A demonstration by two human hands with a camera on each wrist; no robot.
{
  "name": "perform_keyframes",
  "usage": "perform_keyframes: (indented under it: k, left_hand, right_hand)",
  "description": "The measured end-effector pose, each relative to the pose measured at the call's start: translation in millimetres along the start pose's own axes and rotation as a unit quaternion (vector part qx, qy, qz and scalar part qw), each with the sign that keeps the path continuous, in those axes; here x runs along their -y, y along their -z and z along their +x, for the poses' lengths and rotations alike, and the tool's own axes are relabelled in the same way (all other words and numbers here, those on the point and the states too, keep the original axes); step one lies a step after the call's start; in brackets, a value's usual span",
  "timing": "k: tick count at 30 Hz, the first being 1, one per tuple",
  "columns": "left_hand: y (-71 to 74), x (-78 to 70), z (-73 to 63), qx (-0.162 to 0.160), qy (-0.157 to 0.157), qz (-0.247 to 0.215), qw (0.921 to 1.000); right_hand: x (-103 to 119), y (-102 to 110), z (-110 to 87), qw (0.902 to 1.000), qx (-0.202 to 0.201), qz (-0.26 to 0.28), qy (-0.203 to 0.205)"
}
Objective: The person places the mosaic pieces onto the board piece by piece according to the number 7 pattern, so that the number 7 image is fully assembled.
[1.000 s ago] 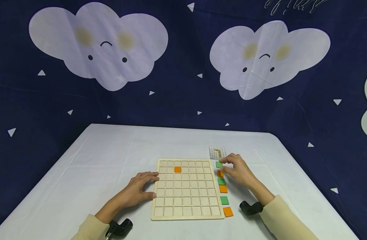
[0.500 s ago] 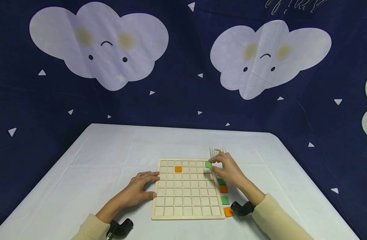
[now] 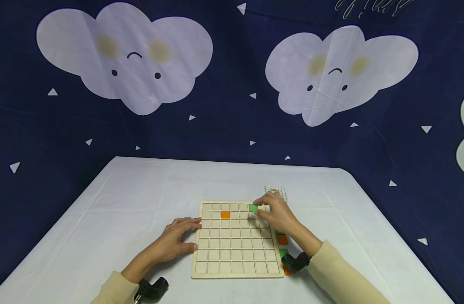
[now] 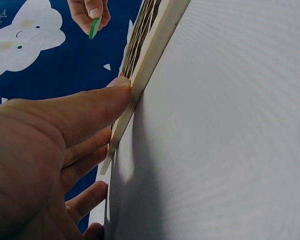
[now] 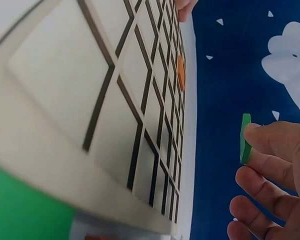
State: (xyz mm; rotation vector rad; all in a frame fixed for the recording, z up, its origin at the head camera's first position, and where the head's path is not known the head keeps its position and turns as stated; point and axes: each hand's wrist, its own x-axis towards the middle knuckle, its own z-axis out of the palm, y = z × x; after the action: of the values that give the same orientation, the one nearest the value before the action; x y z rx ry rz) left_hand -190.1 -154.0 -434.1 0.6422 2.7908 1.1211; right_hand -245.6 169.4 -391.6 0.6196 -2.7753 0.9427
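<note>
My right hand (image 3: 276, 212) pinches a green square tile (image 5: 245, 139) between thumb and fingers, above the upper right part of the wooden grid board (image 3: 236, 277). In the right wrist view the tile is held up, apart from the board. My left hand (image 3: 176, 240) rests against the board's left edge, thumb and fingertips touching the rim, as the left wrist view also shows. One orange tile (image 3: 225, 214) lies in a cell of the second row from the top.
Right of the board lies a column of orange and green tiles, among them an orange tile (image 3: 282, 239), partly hidden by my right arm. A small card with a grid pattern (image 3: 281, 192) lies behind my right hand. White cloth (image 3: 141, 190) covers the table.
My right hand has taken the far green tile from the column right of the board and carried it left over the board's upper right. The left hand has stayed in place.
</note>
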Motion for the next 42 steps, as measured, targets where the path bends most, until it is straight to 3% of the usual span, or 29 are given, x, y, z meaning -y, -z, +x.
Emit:
perform_keyframes:
  k: [42]
  left_hand:
    - [0.2,2.9,-1.1,-0.008,-0.020,0.009,0.9997]
  right_hand:
    - [13,-36,32.6,0.9979,0.059,-0.027,0.000]
